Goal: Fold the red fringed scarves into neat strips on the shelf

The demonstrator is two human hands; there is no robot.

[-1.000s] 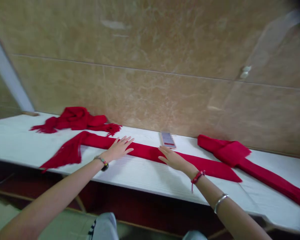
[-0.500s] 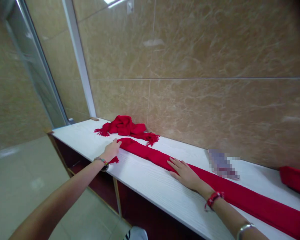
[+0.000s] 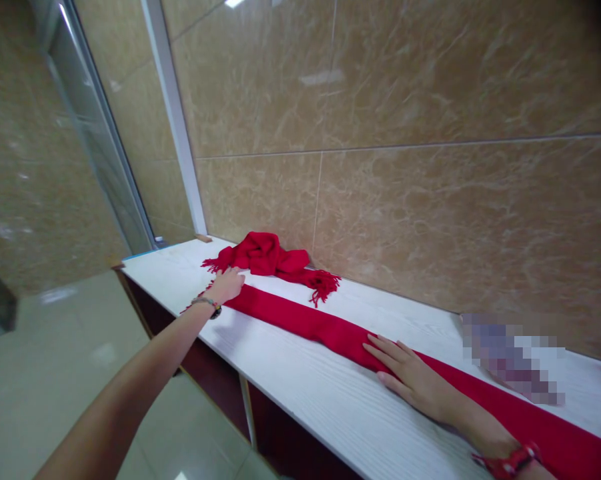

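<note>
A long red scarf (image 3: 300,319), folded into a narrow strip, lies lengthwise along a white cabinet top (image 3: 290,380). My left hand (image 3: 227,287) rests over its far left end, fingers reaching across the cloth. Bits of fringe show beside that wrist. Farther right, my right hand (image 3: 415,377) lies flat on the strip with the fingers spread. Behind my left hand, a second red scarf (image 3: 265,257) sits in a loose heap, its fringed ends trailing on the white surface. The near end of the strip runs out of view at the lower right.
A blurred-out flat item (image 3: 513,360) lies near the wall at the right. The tan marble-look wall (image 3: 430,220) rises directly behind the cabinet. Dark open compartments (image 3: 215,380) sit below the top. Shiny tiled floor (image 3: 80,373) spreads out at the left.
My left hand has gone from pinching the strip's end to lying over it, and that end is flatter. My right hand stays on the strip. The view has shifted slightly.
</note>
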